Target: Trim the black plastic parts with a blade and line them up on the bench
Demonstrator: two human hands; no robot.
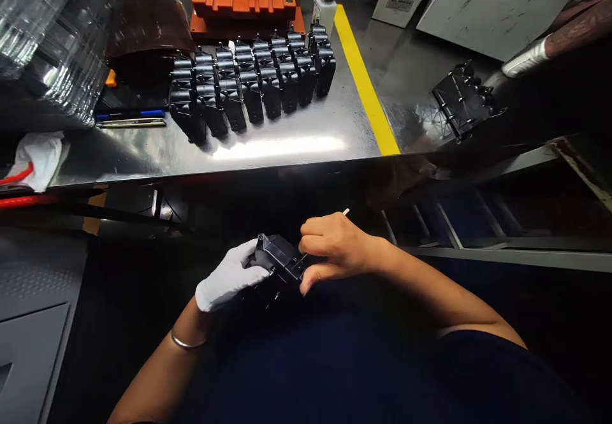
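Observation:
A black plastic part is held low in front of my body, below the bench edge. My left hand, in a white glove, grips its left end between thumb and fingers. My bare right hand is at the part's right end, fingers curled around a thin tool whose pale end sticks out above the knuckles. The thumb of that hand points down beside the part. On the metal bench stands a row of several similar black parts.
An orange fixture and a clear bottle stand behind the row. Stacked clear trays rise at the left, near pens. Right of the yellow stripe lies another black part, near another person's gloved hand.

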